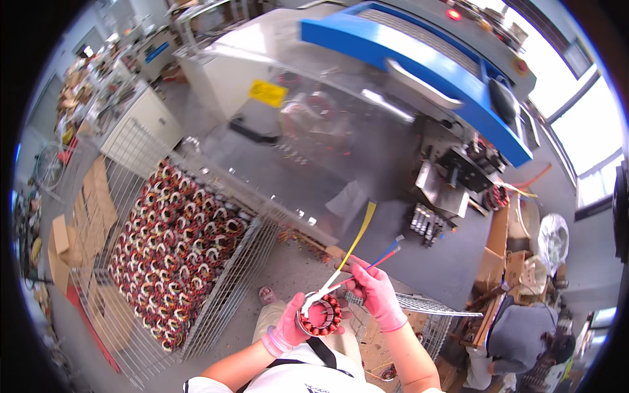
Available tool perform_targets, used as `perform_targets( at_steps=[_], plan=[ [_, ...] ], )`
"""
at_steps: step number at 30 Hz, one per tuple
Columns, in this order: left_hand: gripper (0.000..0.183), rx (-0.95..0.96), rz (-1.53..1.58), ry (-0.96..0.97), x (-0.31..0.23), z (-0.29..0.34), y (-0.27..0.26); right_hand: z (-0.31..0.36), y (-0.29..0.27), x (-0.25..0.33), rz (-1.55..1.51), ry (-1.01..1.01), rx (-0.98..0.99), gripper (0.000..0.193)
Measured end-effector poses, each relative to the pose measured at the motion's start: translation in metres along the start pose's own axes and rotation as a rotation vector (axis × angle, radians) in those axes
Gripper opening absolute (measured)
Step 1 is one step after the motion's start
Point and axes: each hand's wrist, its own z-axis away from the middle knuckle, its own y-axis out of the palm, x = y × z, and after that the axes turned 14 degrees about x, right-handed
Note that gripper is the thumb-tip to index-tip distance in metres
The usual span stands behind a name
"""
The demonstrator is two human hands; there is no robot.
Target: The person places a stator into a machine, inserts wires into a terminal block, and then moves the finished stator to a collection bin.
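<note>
My left hand (288, 329), in a pink glove with bare fingertips, is closed around a motor stator (329, 326), a metal ring with red-brown copper windings. The stator is held in front of my body, its round opening facing up. From its rim rise a long yellow lead wire (362, 230) in a white sleeve (325, 286), and red and blue leads (388, 254). My right hand (375, 293), gloved the same way, pinches the leads a little above and right of the stator. The free wire ends stick up past its fingers.
A wire basket (223, 298) full of stators stands at left. Ahead is a dark worktable (452, 275) with a clear guard panel, a blue-framed machine (419, 62) and a metal fixture (445, 187) beside another stator (496, 196). A person (521, 334) bends over at lower right, near cardboard boxes.
</note>
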Motion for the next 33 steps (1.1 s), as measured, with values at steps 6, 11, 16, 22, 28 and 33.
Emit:
perform_targets(
  at_steps=[6, 11, 16, 22, 28, 33],
  plan=[
    [0.086, -0.033, 0.097, 0.185, -0.018, 0.107, -0.024, -0.046, 0.087, -0.075, -0.281, -0.068, -0.025, 0.042],
    [0.083, -0.183, 0.275, 0.439, -0.042, 0.211, -0.043, -0.092, 0.195, -0.147, -0.029, -0.003, 0.111, 0.037],
    [0.075, -0.257, 0.323, 0.703, -0.077, 0.310, -0.051, -0.118, 0.325, -0.192, 0.810, -0.196, 0.433, 0.024],
    [0.064, -0.332, 0.323, 0.889, -0.112, 0.371, -0.066, -0.148, 0.401, -0.229, 1.626, -0.261, 0.918, 0.020],
    [0.061, -0.323, 0.401, 0.975, -0.135, 0.385, -0.112, -0.204, 0.423, -0.232, 1.649, 0.085, 1.437, 0.041],
    [0.053, -0.715, 0.130, 1.143, -0.163, 0.361, -0.169, -0.270, 0.416, -0.260, 1.707, 0.041, 1.407, 0.046]
  ],
)
